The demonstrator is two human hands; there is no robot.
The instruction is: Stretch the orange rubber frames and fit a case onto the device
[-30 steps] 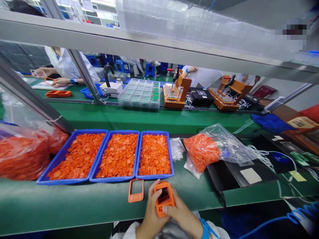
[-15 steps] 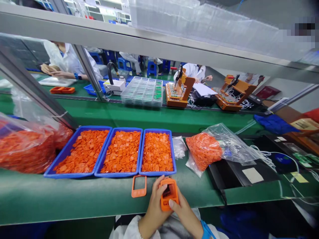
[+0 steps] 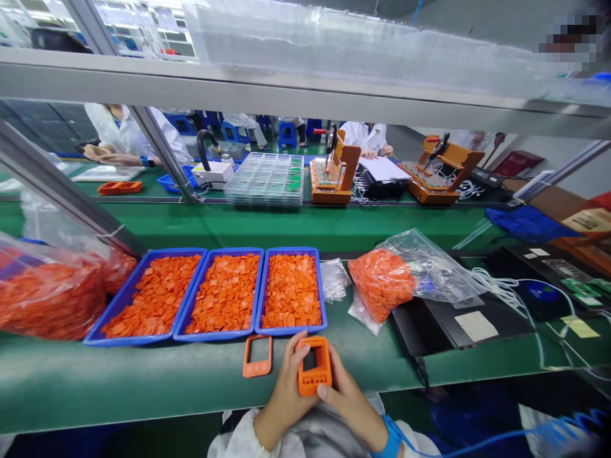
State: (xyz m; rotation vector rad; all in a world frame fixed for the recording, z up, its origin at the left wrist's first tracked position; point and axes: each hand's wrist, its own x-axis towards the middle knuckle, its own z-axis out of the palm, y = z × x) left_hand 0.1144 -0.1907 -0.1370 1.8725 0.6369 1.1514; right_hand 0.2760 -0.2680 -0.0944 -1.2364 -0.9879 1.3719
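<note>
Between both hands, over the front edge of the green bench, is an orange plastic housing (image 3: 323, 381) with a rectangular window and small slots at its lower end. My left hand (image 3: 286, 388) grips its left side, thumb on the upper rim. On the other side my right hand (image 3: 348, 394) holds it, with the thumb at the lower right corner. A flat orange frame (image 3: 258, 368) lies on the bench to the left of my hands. Just beyond it stands a blue tray (image 3: 322, 326) full of small orange pieces.
Two more blue trays (image 3: 251, 330) (image 3: 90, 340) of orange pieces stand alongside. Bags of orange parts lie left (image 3: 52, 292) and right (image 3: 382, 280). A black box (image 3: 439, 331) with cables sits at right. Orange fixtures (image 3: 351, 172) and co-workers are across the bench, under a metal rail (image 3: 286, 95).
The housing has tilted in my hands, so its window and slotted end face the camera more squarely. The whole view has shifted slightly; the trays and loose frame stay put.
</note>
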